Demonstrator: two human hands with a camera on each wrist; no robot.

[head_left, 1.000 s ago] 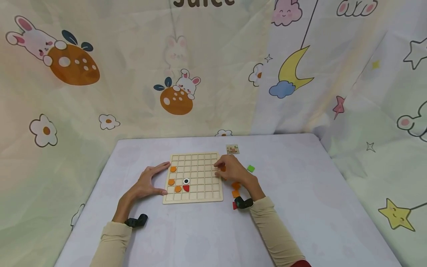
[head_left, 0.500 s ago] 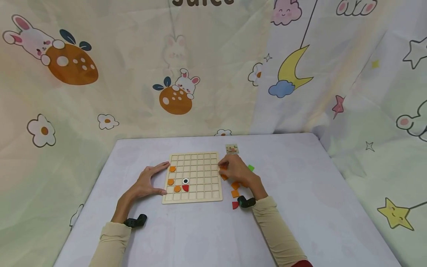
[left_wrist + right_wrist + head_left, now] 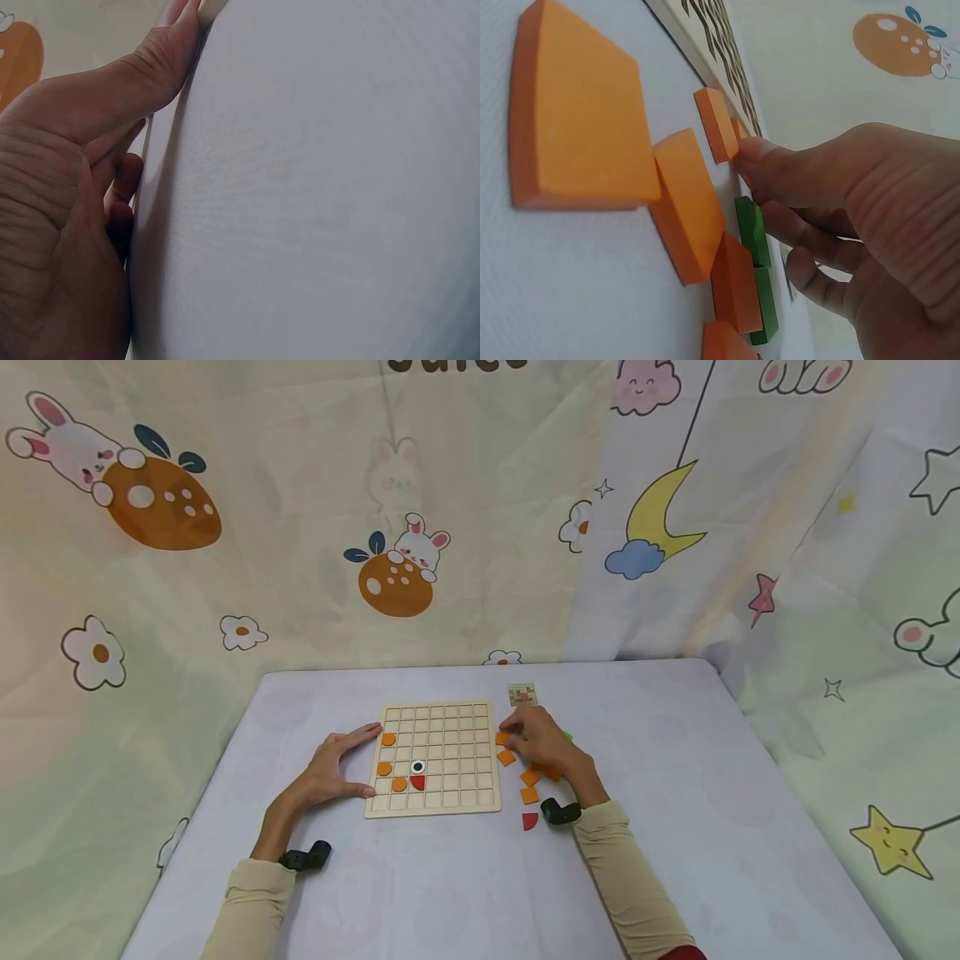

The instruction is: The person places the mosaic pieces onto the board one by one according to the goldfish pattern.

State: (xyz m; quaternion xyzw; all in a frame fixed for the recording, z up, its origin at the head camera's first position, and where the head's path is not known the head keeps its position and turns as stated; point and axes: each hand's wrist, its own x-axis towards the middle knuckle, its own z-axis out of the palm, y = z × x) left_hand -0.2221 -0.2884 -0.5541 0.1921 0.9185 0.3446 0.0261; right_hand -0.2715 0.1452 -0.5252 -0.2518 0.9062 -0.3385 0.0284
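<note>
In the head view, a wooden grid board [image 3: 457,756] lies flat on the table. It bears orange round tiles [image 3: 385,769], a white tile with a black dot [image 3: 418,767] and a red quarter-circle tile [image 3: 417,783]. My left hand [image 3: 324,772] rests at its left edge, thumb and index spread and touching the rim. Just past the right edge, my right hand [image 3: 542,739] has thumb and index fingertips at an orange square tile [image 3: 502,738], seemingly pinching it. The right wrist view shows the thumb tip against that orange tile [image 3: 739,129]; the index tip is hidden.
Right of the board lie several other orange tiles [image 3: 530,776], a red quarter-circle tile [image 3: 530,821] and green tiles [image 3: 751,229] partly behind the right hand. A small patterned card [image 3: 522,694] lies near the board's far right corner. A printed cloth hangs behind the table.
My right hand has shifted right, off the board's right edge, and its thumb and index have drawn closer together. More orange tiles show beneath it. My left hand has stayed in place.
</note>
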